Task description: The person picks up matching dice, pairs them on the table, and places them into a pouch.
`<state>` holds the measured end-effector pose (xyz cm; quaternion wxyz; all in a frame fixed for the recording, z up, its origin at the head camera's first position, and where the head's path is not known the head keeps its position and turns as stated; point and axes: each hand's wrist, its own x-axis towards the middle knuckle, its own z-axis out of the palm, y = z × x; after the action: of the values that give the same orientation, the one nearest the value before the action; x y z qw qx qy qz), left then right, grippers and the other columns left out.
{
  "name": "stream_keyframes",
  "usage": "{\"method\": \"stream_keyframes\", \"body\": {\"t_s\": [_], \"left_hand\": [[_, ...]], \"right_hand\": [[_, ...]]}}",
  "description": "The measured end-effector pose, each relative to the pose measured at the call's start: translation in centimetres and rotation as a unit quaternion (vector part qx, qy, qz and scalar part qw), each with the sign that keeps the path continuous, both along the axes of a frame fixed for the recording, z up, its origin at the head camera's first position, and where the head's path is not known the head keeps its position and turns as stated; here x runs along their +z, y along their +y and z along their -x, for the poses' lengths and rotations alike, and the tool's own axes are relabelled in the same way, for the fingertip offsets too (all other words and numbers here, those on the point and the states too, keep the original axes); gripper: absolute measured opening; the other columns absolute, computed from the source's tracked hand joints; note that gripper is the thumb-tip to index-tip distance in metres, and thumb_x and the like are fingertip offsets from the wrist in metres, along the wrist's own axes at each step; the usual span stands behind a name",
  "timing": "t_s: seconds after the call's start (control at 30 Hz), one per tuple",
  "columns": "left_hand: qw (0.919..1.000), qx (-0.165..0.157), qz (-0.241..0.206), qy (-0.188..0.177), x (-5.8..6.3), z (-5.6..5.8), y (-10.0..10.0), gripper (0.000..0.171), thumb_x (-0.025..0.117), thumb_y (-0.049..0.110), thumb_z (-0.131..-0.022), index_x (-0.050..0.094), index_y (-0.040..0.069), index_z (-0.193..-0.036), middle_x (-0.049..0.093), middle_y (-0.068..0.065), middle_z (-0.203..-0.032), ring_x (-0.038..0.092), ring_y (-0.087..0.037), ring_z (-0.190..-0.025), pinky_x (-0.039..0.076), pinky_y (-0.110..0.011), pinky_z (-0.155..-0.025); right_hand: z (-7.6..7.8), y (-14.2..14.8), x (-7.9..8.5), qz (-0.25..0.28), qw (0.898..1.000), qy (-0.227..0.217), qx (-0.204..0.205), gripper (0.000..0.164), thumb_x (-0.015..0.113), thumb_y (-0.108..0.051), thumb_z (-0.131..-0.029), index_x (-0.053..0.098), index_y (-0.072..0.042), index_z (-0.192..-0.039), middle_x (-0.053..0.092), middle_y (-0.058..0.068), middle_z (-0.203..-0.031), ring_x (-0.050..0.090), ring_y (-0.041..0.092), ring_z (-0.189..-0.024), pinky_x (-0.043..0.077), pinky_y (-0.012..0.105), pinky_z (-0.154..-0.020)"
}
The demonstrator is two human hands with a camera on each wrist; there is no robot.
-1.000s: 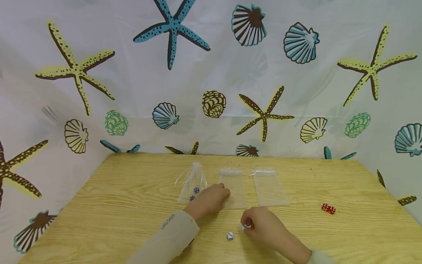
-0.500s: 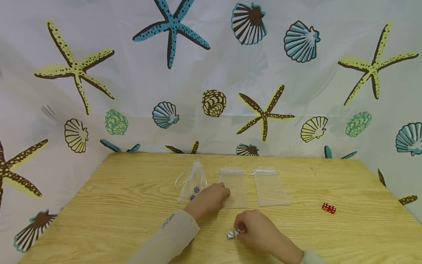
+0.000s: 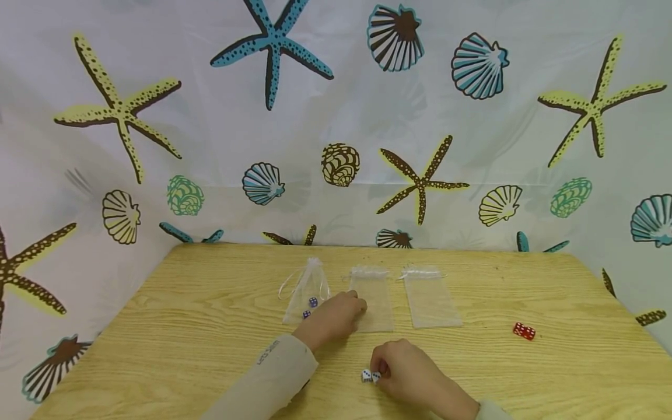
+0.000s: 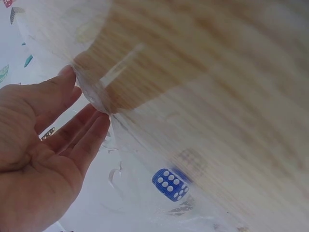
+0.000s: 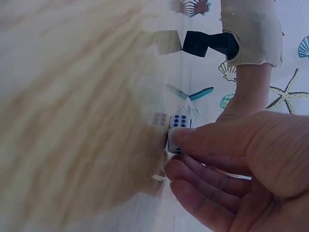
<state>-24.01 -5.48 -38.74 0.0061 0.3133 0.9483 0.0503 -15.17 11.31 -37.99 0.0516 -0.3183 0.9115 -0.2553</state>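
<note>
My right hand pinches a white die with blue pips, down at the tabletop. Right beside it on the left sits a second white die. In the right wrist view the thumb covers part of the white die. My left hand rests its fingertips on the near-left part of the middle sheer bag, its fingers loosely bent with nothing gripped. A blue die shows beyond these fingers in the left wrist view. Two blue dice, one a blue die, lie in the left sheer bag.
Another flat sheer bag lies to the right of the middle one. Farther right, red dice sit side by side on the wooden table. A cloth printed with shells and starfish hangs behind and at both sides.
My right hand has moved left and slightly nearer, bringing the pinched white die up beside the other white die. The left hand has stayed in place.
</note>
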Motion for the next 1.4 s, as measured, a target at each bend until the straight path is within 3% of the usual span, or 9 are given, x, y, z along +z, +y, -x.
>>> {"method": "stream_keyframes", "body": {"t_s": [0.23, 0.47, 0.8, 1.17, 1.4], "left_hand": [[0.9998, 0.001, -0.019, -0.001, 0.2, -0.1, 0.0, 0.024, 0.065, 0.007, -0.079, 0.061, 0.009, -0.103, 0.053, 0.0, -0.09, 0.051, -0.011, -0.078, 0.045, -0.023, -0.071], [0.9993, 0.003, -0.036, -0.007, 0.4, -0.3, 0.1, 0.019, 0.06, 0.0, -0.079, 0.062, 0.008, -0.096, 0.053, 0.0, -0.086, 0.051, -0.011, -0.075, 0.045, -0.023, -0.069], [0.9978, 0.004, -0.062, -0.023, 0.5, -0.4, 0.3, 0.017, 0.054, -0.005, -0.08, 0.062, 0.006, -0.091, 0.057, -0.002, -0.085, 0.054, -0.013, -0.08, 0.046, -0.026, -0.073], [0.9966, -0.001, -0.06, -0.056, 0.2, -0.3, 0.6, 0.024, 0.051, -0.009, -0.08, 0.051, 0.009, -0.064, 0.033, 0.004, -0.058, 0.031, -0.009, -0.056, 0.029, -0.021, -0.053], [0.9983, -0.006, -0.051, -0.028, 0.4, -0.4, 0.5, 0.028, 0.053, -0.01, -0.078, 0.058, 0.013, -0.064, 0.046, 0.006, -0.061, 0.036, -0.008, -0.057, 0.034, -0.021, -0.054]], "right_hand": [[0.1, 0.2, -0.2, -0.007, 1.0, -0.007, -0.007, 0.012, 0.07, -0.002, -0.07, 0.064, -0.009, -0.077, 0.054, -0.009, -0.066, 0.044, -0.002, -0.057, 0.04, 0.015, -0.053], [0.1, 0.6, 0.6, 0.005, 1.0, -0.02, -0.02, 0.014, 0.071, -0.005, -0.069, 0.063, -0.009, -0.08, 0.057, -0.006, -0.073, 0.048, 0.001, -0.062, 0.043, 0.017, -0.057], [1.0, 1.4, 1.8, 0.007, 0.999, 0.015, -0.031, 0.017, 0.072, -0.005, -0.068, 0.063, -0.006, -0.082, 0.059, 0.0, -0.075, 0.049, 0.003, -0.06, 0.043, 0.019, -0.056], [2.4, 2.2, 2.9, 0.029, 0.998, 0.036, -0.052, 0.018, 0.072, -0.008, -0.071, 0.062, -0.005, -0.086, 0.06, 0.003, -0.077, 0.053, 0.011, -0.065, 0.044, 0.023, -0.058], [3.2, 2.6, 3.5, 0.036, 0.994, 0.033, -0.094, 0.02, 0.072, -0.01, -0.073, 0.062, -0.007, -0.09, 0.06, 0.003, -0.081, 0.054, 0.013, -0.07, 0.045, 0.026, -0.061]]}}
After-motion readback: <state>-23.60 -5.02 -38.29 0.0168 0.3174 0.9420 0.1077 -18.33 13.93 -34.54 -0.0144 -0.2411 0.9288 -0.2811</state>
